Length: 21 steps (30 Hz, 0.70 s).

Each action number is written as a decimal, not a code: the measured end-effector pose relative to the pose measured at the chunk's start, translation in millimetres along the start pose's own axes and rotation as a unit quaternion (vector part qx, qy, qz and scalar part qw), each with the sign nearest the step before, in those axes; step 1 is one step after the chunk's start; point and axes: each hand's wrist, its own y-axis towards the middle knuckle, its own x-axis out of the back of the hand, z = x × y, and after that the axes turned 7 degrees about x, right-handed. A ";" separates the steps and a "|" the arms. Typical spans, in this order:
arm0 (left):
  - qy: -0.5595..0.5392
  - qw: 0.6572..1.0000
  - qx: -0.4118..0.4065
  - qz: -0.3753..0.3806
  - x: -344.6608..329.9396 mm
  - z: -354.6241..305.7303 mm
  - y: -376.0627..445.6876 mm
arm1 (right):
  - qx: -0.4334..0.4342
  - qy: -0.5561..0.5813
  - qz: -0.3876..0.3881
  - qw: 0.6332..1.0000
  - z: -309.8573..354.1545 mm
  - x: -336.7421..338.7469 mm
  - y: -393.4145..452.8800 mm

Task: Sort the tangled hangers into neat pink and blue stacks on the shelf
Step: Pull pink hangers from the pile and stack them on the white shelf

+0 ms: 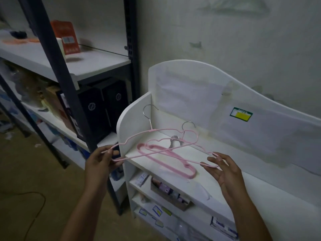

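A pink hanger is pinched at each end by the left hand and right hand, above the pink stack on the shelf. Snagging (hooks overlapping) could scatter the stack.

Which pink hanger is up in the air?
The one both hands hold, left hand and right hand at its ends. The other pink hangers lie stacked on the white shelf.

Two hands — left hand and right hand — share one pink hanger. One stack of pink hangers lies on one white shelf — its exact number unclear. Two black boxes.
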 end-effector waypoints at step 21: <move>0.028 0.992 0.054 0.112 -19.7 13.6 97.1 | 0.005 -0.151 -0.114 0.982 -105.9 -36.2 18.3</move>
